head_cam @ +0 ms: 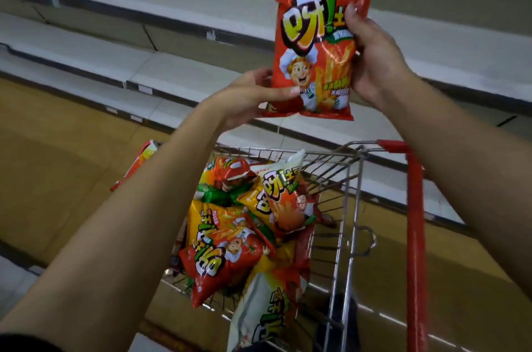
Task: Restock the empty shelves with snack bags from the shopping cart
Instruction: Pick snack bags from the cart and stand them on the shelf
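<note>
A single head-worn wide-angle view is aimed forward and down. The held bag (316,46) is seen close, high in frame; shelves (178,72) are seen beyond the grip, the cart (349,207) below it, nearer the wearer.

Tan floor (57,156), perhaps tiled, lies below.

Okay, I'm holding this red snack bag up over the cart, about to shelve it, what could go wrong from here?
1. The left hand and right hand grip the red snack bag only at its edges; a hard squeeze might crush the snacks.
2. The shopping cart is heaped, so bags there could slide out if it is bumped.
</note>
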The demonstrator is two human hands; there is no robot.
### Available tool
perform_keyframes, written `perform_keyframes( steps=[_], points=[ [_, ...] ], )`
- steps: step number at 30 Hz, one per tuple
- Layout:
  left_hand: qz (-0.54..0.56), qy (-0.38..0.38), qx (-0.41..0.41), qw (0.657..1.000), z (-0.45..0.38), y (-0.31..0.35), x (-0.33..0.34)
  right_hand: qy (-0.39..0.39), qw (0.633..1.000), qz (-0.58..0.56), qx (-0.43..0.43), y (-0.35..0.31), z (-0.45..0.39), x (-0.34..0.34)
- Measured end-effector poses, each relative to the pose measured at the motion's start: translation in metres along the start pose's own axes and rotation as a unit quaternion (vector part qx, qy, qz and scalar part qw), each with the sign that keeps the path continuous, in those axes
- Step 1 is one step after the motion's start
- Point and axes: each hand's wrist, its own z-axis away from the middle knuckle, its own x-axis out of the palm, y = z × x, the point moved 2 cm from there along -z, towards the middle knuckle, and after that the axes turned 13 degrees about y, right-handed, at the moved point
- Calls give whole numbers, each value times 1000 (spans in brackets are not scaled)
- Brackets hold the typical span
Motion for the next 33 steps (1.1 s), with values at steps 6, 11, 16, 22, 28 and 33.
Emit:
perform_keyframes(
  steps=[6, 11, 16, 22, 28, 33],
  points=[
    [-33, -24, 103, 994, -12, 105, 66, 50, 995, 14, -86, -121, 3, -39],
    [-40, 6, 178, 983, -22, 189, 119, 71, 988, 13, -135, -215, 8, -73],
    [-41, 25, 255, 966, -38, 255, 161, 93, 977, 7, -192, -290, -6, -98],
    [-91, 45, 291, 951, -70, 305, 191, 96, 976, -9, -197, -340, -46, -111],
    [-153, 46, 241, 957, -129, 306, 202, 114, 978, 29, -173, -332, -109, -124],
    [-188, 60, 241, 950, -160, 302, 198, 119, 979, 39, -162, -323, -154, -124]
  ],
)
